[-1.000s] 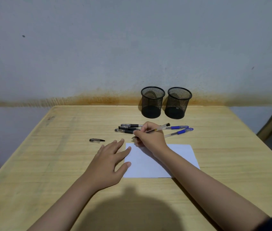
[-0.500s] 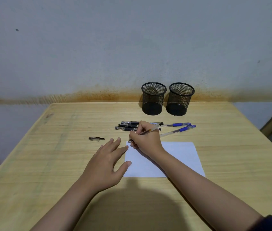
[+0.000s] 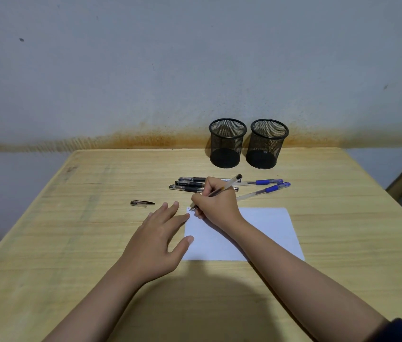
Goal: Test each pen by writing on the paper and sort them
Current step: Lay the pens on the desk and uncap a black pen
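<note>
**Pen 1 under test, nothing sorted yet**

My right hand pinches an uncapped pen, its tip on the near-left corner of the paper, where I make out a faint mark. My left hand lies spread flat, fingertips pinning the sheet's left edge. Its cap sits apart to the left on the counter. Behind, 3 black pens and 2 blue pens wait untested; both mesh cups look empty, so I judge the sorting barely begun
</note>
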Available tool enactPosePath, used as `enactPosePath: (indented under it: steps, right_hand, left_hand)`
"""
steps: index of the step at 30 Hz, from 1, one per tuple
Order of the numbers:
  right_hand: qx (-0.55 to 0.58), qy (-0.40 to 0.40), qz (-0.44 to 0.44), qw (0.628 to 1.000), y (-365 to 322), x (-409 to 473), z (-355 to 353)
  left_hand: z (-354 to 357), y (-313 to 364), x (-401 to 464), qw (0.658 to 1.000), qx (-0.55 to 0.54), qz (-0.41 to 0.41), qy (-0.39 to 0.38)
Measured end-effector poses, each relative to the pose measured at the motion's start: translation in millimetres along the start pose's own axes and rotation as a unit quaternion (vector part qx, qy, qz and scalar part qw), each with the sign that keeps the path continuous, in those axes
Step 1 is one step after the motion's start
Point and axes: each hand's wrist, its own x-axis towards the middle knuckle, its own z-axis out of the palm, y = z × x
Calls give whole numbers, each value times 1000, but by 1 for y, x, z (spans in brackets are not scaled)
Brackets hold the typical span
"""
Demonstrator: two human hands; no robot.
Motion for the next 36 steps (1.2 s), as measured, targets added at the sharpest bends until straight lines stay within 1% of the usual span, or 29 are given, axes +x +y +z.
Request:
enactPosePath:
  steps: [4,7,12,16,20,23,29,31,33,36]
  right_hand:
    - [-16,1,-9,1000,0,-1,1]
    - [-8,13,-8,1000,0,0,0]
    - [-1,11,-3,1000,1,0,0]
    - [-17,22,-10,1000,-1,-1,0]
    - [-8,36,-4,999,0,-1,-1]
    - [-20,28,-5,999,-2,-1,-2]
    - [-14,36,3,999,-2,-1,-1]
    - [7,41,14,999,-1,-1,-2]
    - [64,49,29,996,1,1,-2]
    - [206,28,55,977,4,7,-5]
  left_hand:
    - [0,0,0,1000,1,-2,-3]
    - [0,0,0,1000,-5,-3,0]
    - [0,0,0,1000,-7,-2,1]
    - [0,-1,0,1000,-6,1,4]
    - [0,0,0,1000,-6,0,6]
    - [0,1,0,1000,-1,0,5]
    - [-1,2,-1,1000,-3,0,10]
    - [0,2,-1,1000,-11,3,15]
    - [-4,-1,1,999,-21,13,39]
    - [-15,-14,9,989,-16,13,145]
